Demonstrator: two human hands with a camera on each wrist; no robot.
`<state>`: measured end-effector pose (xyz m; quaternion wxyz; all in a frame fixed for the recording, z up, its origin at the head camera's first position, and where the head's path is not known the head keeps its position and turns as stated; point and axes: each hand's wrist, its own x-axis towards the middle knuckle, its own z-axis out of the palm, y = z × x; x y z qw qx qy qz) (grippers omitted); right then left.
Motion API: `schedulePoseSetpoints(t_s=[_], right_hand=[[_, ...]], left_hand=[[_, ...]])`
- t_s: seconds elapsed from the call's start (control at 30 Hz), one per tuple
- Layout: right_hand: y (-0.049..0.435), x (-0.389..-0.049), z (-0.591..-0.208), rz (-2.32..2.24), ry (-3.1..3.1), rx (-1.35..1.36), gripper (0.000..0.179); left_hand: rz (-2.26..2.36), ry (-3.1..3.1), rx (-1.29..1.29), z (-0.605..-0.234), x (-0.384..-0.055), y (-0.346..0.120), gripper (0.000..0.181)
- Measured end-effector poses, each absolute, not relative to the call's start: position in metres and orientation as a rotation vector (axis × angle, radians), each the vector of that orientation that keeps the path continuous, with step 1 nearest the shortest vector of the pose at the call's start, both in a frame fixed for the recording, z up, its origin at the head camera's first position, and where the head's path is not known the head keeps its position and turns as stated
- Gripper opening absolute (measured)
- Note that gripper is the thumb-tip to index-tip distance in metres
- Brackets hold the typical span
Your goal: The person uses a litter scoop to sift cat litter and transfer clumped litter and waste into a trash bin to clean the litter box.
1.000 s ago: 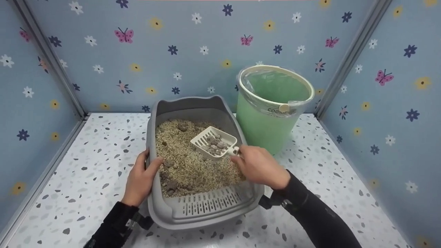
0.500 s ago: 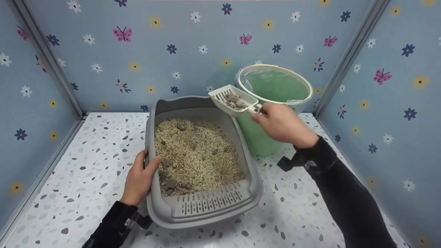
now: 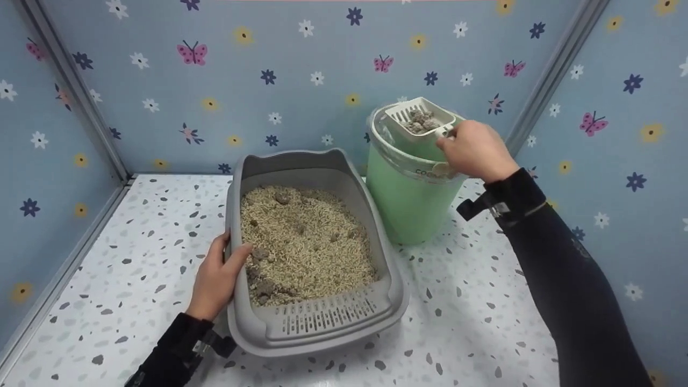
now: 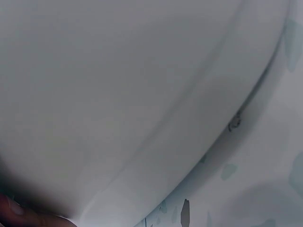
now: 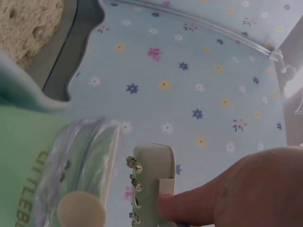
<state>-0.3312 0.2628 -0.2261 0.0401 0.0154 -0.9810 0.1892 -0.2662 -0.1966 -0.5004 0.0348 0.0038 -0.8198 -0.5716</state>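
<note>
My right hand (image 3: 479,151) grips the short handle of a cream slotted litter scoop (image 3: 398,115), held over the mouth of a green trash bin (image 3: 403,199). Greyish clumps (image 3: 422,121) lie in the scoop; in the right wrist view some clumps (image 5: 135,164) poke past its edge, near my thumb (image 5: 187,207). On the left, my left hand (image 3: 217,277) holds the side rim of a grey litter box (image 3: 317,338), thumb over the rim and fingers on the outer wall. Tan litter (image 3: 317,242) fills the box, with dark clumps (image 3: 266,290) along its left side.
A clear liner (image 3: 379,134) is folded over the bin's rim. The bin stands against the box's right side. Flowered blue panels (image 3: 301,64) close off the back and sides; the speckled white surface (image 3: 441,333) lies beneath everything.
My right hand has lifted the loaded scoop out of the litter box and carried it up and right, over the bin. The left hand has stayed on the box's rim.
</note>
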Motion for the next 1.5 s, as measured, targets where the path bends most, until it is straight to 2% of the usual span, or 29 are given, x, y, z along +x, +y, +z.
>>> schedulePoseSetpoints(t_s=[0.3, 0.6, 0.7, 0.97, 1.13, 1.3, 1.5], right_hand=[[0.281, -0.349, -0.237, 0.324, -2.953, 0.007, 0.033], [0.282, -0.354, -0.249, 0.041, -2.771, 0.093, 0.001], [0.283, -0.355, -0.256, -0.076, -2.672, 0.174, 0.007], [0.292, -0.361, -0.273, -0.328, -2.318, 0.419, 0.005], [0.288, -0.354, -0.267, -0.136, -2.446, 0.339, 0.01], [0.274, -0.332, -0.249, 0.101, -2.542, 0.239, 0.019], [0.242, -0.298, -0.234, 0.259, -2.475, 0.386, 0.022]], left_hand=[[-1.764, -2.507, -0.003, -0.5, -0.267, -0.197, 0.088], [-1.762, -2.51, -0.008, -0.501, -0.266, -0.197, 0.089], [-1.761, -2.513, -0.006, -0.501, -0.266, -0.197, 0.089], [-1.737, -2.533, 0.003, -0.501, -0.265, -0.198, 0.09], [-1.727, -2.533, -0.003, -0.503, -0.264, -0.197, 0.089], [-1.719, -2.531, -0.009, -0.503, -0.265, -0.197, 0.089], [-1.738, -2.531, 0.005, -0.5, -0.266, -0.197, 0.091]])
